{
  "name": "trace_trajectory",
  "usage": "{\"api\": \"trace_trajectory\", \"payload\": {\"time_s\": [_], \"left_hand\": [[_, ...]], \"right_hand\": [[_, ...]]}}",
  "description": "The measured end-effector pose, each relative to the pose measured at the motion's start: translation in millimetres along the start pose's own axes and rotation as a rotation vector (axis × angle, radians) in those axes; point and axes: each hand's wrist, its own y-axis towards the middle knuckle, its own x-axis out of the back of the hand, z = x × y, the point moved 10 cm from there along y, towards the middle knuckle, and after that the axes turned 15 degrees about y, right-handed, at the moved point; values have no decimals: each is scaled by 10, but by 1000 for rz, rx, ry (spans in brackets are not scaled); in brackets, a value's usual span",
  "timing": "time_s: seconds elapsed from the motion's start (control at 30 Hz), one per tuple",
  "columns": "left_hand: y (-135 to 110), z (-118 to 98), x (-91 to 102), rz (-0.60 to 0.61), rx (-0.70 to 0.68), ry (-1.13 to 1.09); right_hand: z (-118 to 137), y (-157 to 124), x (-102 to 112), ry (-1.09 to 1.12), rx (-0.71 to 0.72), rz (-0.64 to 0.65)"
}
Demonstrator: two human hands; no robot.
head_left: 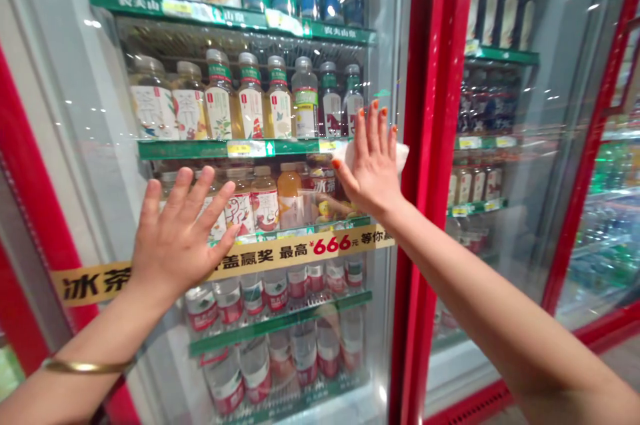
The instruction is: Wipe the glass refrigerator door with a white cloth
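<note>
My left hand [180, 238] lies flat against the glass door [115, 145] of a red-framed drinks cooler, fingers spread, holding nothing. A gold bangle [85, 366] circles that wrist. My right hand [370, 168], with orange-painted nails, presses a white cloth [395, 156] against the same glass near the door's right edge. Most of the cloth is hidden under my palm and fingers. Rows of bottled tea [250, 102] stand on green-edged shelves behind the glass.
A red door frame [435, 145] separates this door from a second glass door holding more bottles. A yellow promotional strip [300, 255] runs across the glass. Further red-framed coolers stand at the right, with floor at the lower right corner.
</note>
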Motion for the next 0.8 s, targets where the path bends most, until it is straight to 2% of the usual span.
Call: {"api": "trace_trajectory", "payload": {"time_s": [0.07,0.13,0.17,0.23,0.27,0.33,0.4,0.43,0.47,0.5,0.57,0.67,0.73,0.8], "left_hand": [[2,3,7,-10,5,-6],[2,-8,14,-20,-9,6],[2,-13,14,-21,-18,16],[-1,-17,16,-22,-32,28],[-3,-13,17,-20,-33,28],[-6,0,21,-21,-29,22],[-7,7,13,-16,-26,14],[-8,9,6,-15,-23,8],[-9,12,1,-18,-20,-2],[-11,17,-8,-18,-14,-12],[-16,27,-15,-23,-1,-28],[-25,30,-12,-14,12,-16],[-29,18,1,-2,11,-7],[-32,8,13,8,12,-13]], "right_hand": [[447,-607,-180,20,111,92],[997,-1391,-352,29,410,220],[1160,-1736,-378,43,523,252],[1228,-2147,-388,57,664,331],[1127,-2155,-351,53,664,344],[703,-1819,-205,19,499,291],[125,-1347,7,-25,167,122],[-83,-1213,75,-40,33,45],[-194,-1171,95,-52,-57,-8],[-194,-1215,62,-55,-88,-30],[17,-1528,-92,-50,-41,-8],[331,-2292,-283,-54,-3,32],[380,-2747,-328,-73,-56,36],[366,-3067,-336,-88,-112,36]]}}
